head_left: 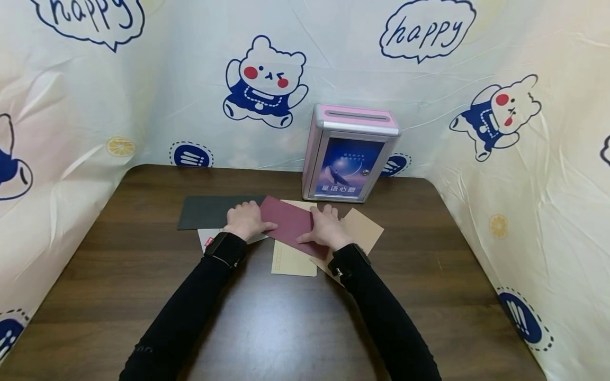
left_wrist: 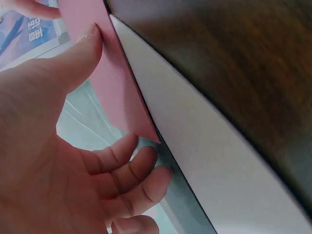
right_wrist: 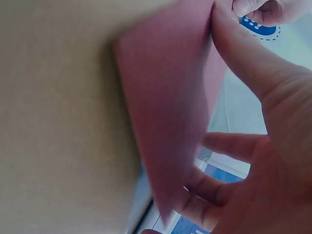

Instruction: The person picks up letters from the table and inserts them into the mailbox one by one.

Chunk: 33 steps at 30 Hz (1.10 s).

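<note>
A maroon envelope [head_left: 288, 225] lies slantwise above several other envelopes, held between both hands. My left hand [head_left: 244, 221] grips its left end, thumb on the face and fingers at the far edge, as the left wrist view shows. At the other end my right hand [head_left: 329, 228] holds it the same way; in the right wrist view the thumb presses the envelope [right_wrist: 163, 97] and the fingers reach behind its edge. Under or beside it are a dark grey envelope [head_left: 205, 211], a white envelope [head_left: 205, 235], a cream envelope [head_left: 294, 260] and a tan envelope [head_left: 364, 228], each partly covered.
Behind the envelopes, slightly right, stands a pink and silver box [head_left: 312, 159] with a slot in its top and a blue picture on its front. The brown wooden table [head_left: 119, 275] is bordered by a printed curtain [head_left: 190, 79] at the back and sides.
</note>
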{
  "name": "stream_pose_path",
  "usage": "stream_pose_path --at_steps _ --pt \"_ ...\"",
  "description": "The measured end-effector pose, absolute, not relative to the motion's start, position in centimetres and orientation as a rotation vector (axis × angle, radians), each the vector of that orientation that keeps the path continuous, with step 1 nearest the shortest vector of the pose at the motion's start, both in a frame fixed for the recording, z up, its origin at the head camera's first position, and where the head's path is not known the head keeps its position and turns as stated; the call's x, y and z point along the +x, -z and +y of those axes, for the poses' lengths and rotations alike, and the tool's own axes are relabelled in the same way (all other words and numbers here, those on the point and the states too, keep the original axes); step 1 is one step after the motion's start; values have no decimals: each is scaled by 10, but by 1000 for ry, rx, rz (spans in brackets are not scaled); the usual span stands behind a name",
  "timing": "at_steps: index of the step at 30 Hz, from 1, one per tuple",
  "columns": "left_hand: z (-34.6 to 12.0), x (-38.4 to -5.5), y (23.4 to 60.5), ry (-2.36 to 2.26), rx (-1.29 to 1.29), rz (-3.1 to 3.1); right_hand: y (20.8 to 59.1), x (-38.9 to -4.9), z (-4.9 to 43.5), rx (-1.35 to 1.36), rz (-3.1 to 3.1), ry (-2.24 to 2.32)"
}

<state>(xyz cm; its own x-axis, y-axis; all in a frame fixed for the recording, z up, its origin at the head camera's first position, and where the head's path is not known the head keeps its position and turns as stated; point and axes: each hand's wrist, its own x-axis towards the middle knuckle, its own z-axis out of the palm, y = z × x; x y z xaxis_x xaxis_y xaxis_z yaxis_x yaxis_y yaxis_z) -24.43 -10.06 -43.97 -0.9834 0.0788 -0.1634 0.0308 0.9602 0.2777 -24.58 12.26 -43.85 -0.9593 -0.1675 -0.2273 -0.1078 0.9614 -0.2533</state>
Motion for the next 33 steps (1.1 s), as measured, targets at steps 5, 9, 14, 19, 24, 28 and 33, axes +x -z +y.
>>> stream_pose_path --at_steps 5,9,14,19,24,28,33 --pt "-105 -248 438 -554 134 2903 431 -244 126 -183 2885 515" --pt "-107 -250 434 -638 166 2877 421 -241 132 -192 2884 636" --pt "-107 -248 427 -771 271 2850 410 -237 138 -193 2877 694" --pt "-109 -249 418 -960 426 2786 401 -232 144 -178 2854 783" --pt "-107 -247 404 -1118 559 2750 387 -225 147 -182 2844 840" --pt "-106 -243 392 -1239 616 2694 376 -219 150 -180 2821 910" --pt "-106 -240 381 -1395 672 2628 366 -212 151 -235 2812 999"
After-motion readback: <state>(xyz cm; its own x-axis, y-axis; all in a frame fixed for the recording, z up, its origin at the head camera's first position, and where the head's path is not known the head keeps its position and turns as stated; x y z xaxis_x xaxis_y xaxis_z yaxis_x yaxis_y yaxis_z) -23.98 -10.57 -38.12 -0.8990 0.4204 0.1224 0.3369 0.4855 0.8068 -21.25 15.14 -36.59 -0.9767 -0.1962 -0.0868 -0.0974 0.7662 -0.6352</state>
